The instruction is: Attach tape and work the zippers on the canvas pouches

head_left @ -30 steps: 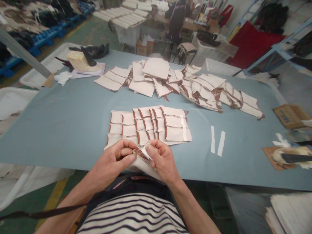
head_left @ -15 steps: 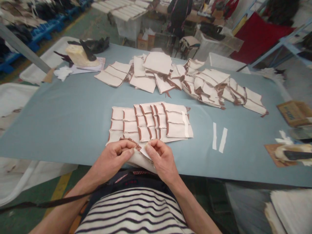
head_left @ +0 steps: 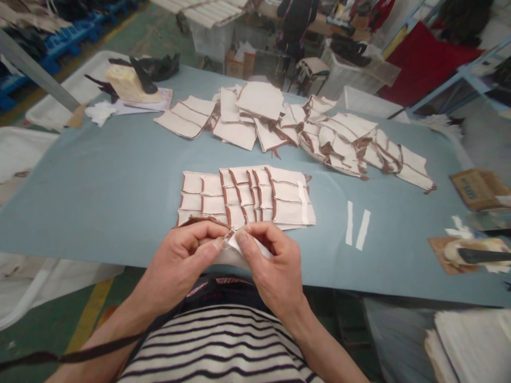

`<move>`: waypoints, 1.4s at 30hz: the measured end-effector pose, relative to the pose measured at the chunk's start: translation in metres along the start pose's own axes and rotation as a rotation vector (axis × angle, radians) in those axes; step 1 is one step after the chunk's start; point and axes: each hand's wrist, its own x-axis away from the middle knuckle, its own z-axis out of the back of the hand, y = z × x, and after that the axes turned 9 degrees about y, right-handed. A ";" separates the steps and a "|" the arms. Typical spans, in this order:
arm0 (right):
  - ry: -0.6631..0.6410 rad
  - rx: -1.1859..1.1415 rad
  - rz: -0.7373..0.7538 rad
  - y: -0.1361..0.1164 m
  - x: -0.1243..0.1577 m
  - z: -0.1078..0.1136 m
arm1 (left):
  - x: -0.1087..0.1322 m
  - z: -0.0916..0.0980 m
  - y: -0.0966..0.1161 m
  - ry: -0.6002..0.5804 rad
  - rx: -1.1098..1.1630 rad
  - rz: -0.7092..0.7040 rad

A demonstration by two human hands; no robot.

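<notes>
Close to my body, at the table's front edge, my left hand (head_left: 195, 247) and my right hand (head_left: 269, 255) pinch a cream fabric piece (head_left: 231, 258) with brown edging. Their fingertips nearly meet at its edge, where a thin pale thread or fibre shows. A white strip (head_left: 235, 242) is under my right thumb. Part of the fabric is hidden behind my hands. Just beyond them lies an overlapping row of cream sewn panels (head_left: 213, 206) with brown bound edges. One white strip (head_left: 302, 202) rests on the rightmost panel.
Two white strips (head_left: 349, 223) lie on the blue-grey table (head_left: 120, 175) to the right. A heap of cream panels (head_left: 259, 101) spreads along the back. Foam blocks with black material sit at far left (head_left: 128, 82) and far right (head_left: 475, 251). Someone in dark clothes (head_left: 296, 24) stands beyond.
My right hand has turned slightly and shifted right. My left fingers have moved a little closer to the right ones. The fabric's brown edge now stands less exposed between them.
</notes>
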 end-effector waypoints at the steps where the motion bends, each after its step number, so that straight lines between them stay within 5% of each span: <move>1: 0.007 0.029 0.041 -0.001 0.000 0.000 | 0.000 0.001 -0.002 0.000 0.019 0.008; 8: 0.042 0.138 0.300 -0.010 0.000 -0.002 | 0.001 0.005 -0.016 -0.028 0.254 0.088; 19: 0.086 0.189 0.467 -0.005 -0.001 -0.006 | 0.001 0.008 -0.025 -0.040 0.349 0.096; 29: 0.151 0.228 0.463 -0.003 0.003 -0.014 | 0.002 -0.015 -0.012 0.163 0.557 0.137; 34: 0.126 0.196 0.429 -0.004 0.004 -0.017 | 0.002 -0.012 -0.016 0.100 0.572 0.145; 42: 0.039 0.009 0.094 -0.010 0.005 -0.018 | 0.004 -0.003 -0.034 0.074 0.372 -0.013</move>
